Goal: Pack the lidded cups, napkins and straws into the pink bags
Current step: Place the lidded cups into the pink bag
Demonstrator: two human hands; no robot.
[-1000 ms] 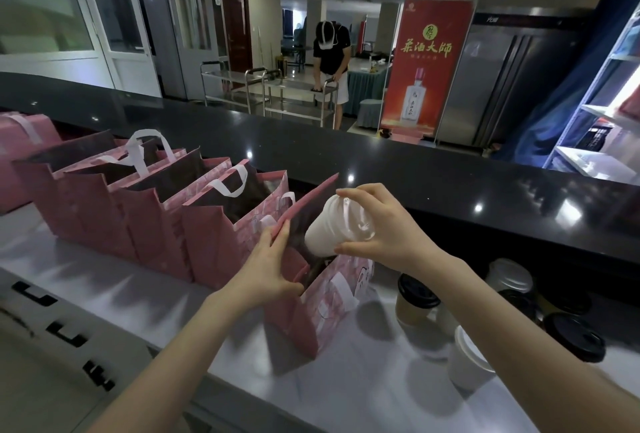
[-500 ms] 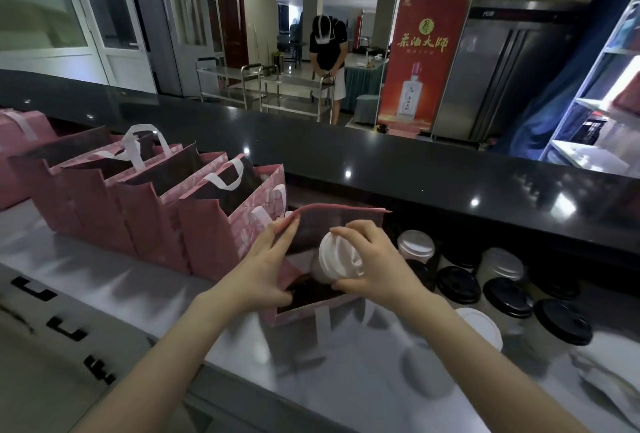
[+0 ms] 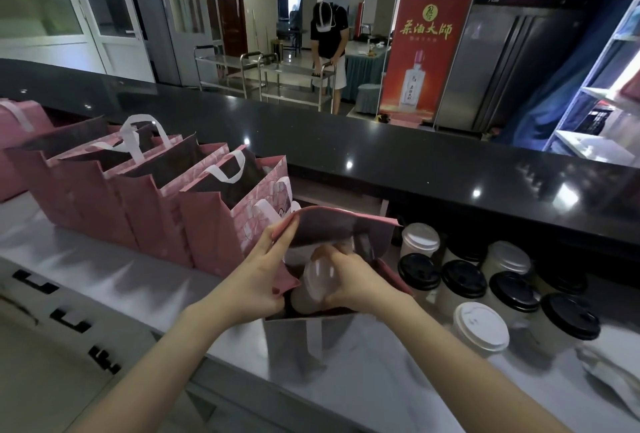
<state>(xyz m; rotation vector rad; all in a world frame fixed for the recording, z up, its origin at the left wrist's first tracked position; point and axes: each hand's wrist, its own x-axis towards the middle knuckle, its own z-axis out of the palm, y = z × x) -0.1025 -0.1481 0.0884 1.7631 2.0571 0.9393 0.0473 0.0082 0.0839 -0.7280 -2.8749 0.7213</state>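
A row of pink bags (image 3: pixel 149 197) stands upright at the left of the steel counter (image 3: pixel 104 270). My left hand (image 3: pixel 259 277) pinches the left edge of the open bag (image 3: pixel 346 228), thumb and fingers on the flap, holding its mouth apart. My right hand (image 3: pixel 356 283) grips a lidded cup (image 3: pixel 318 277) from above, tilted, inside that mouth. Just right of the bag stand spare cups (image 3: pixel 481 325) with black and white lids.
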